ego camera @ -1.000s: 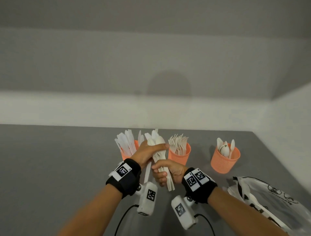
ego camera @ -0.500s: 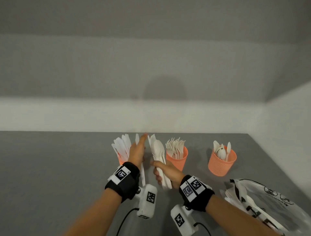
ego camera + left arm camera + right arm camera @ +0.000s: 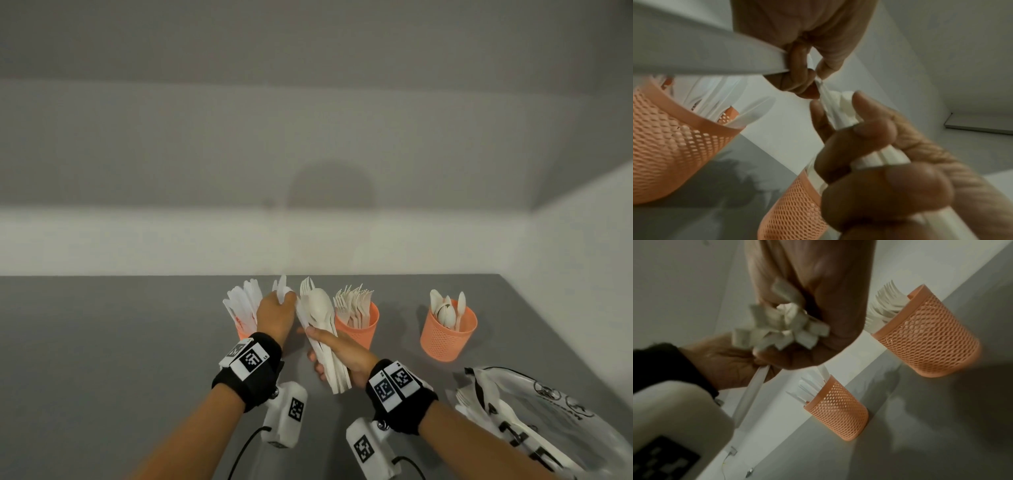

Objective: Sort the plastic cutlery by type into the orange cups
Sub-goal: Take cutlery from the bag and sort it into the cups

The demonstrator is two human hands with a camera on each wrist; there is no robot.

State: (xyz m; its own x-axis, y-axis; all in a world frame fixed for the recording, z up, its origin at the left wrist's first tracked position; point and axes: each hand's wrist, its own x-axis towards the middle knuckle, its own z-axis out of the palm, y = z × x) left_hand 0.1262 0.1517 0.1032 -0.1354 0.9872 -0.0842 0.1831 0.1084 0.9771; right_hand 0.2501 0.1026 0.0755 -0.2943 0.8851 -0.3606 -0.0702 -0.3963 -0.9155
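My right hand (image 3: 334, 353) grips a bundle of mixed white cutlery (image 3: 317, 310), spoon bowls and fork tines pointing up, in front of the fork cup (image 3: 359, 330). My left hand (image 3: 279, 310) pinches a single white knife (image 3: 282, 291) just left of the bundle, over the knife cup (image 3: 244, 331), which it mostly hides. A third orange cup (image 3: 448, 337) at the right holds spoons. In the left wrist view my fingers (image 3: 797, 76) curl round the knife (image 3: 715, 55) above the knife cup (image 3: 674, 146). The right wrist view shows the bundle's handle ends (image 3: 785, 327) in my fist.
A clear plastic bag (image 3: 555, 421) with more white cutlery lies at the right front of the grey table (image 3: 102, 359). A white wall runs behind the cups and along the right side. The table's left half is bare grey surface.
My left hand has drawn one knife out of the bundle and carried it left, over the knife cup. My right hand keeps its grip on the rest.
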